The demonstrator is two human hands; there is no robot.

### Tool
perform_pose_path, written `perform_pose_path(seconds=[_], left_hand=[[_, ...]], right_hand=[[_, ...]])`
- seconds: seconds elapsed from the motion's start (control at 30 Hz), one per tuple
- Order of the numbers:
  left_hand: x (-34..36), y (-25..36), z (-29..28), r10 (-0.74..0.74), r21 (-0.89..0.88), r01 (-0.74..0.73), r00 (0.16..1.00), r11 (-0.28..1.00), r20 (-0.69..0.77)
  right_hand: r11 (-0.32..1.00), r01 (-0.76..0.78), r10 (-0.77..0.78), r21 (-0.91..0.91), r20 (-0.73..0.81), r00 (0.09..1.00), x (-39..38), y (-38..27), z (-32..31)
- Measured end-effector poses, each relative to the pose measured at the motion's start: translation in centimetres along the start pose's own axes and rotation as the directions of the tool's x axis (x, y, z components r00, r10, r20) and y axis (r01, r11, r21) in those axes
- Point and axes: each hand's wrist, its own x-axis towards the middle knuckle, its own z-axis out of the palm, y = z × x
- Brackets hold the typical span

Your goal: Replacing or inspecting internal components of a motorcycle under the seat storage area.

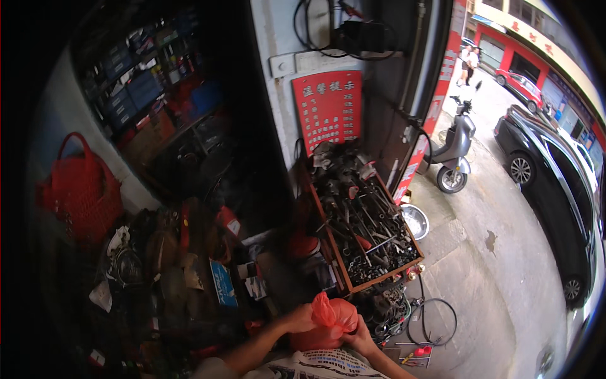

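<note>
Holding a crinkled red plastic bag in front of the wood-rimmed tray of metal tools, the left hand and right hand have fingers closed on it, neck gathered, though whether knotted I can't tell.

Bright daylight falls on the pavement right of the right hand, palest farther off. Left of the left hand, the clutter lies in deep shadow, murky and soft. Fisheye distortion bows edges toward a black rim.
</note>
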Motion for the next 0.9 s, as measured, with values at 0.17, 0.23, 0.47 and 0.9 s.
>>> perform_pose_path(seconds=[0.17,0.23,0.47,0.9], left_hand=[[2.9,-1.8,-2.7,-0.039,0.19,0.06,0.993,0.98,-0.112],[3.4,-6.6,-2.8,-0.005,0.254,0.045,0.988,0.966,-0.154],[3.5,-9.0,-8.8,0.025,-0.085,-0.08,0.858,0.993,-0.514],[-4.9,-12.6,-17.1,-0.198,-0.313,-0.087,0.608,0.946,-0.769]], right_hand=[[0.962,-0.114,0.132,0.248,-0.059,0.989,4.5,-2.6,1.1],[0.985,-0.108,0.111,0.136,-0.017,0.994,7.1,-2.2,1.9],[0.979,-0.024,0.033,-0.201,0.038,0.999,15.5,-4.7,5.9],[0.887,0.122,0.052,-0.445,0.359,0.932,27.0,-5.5,14.2]])
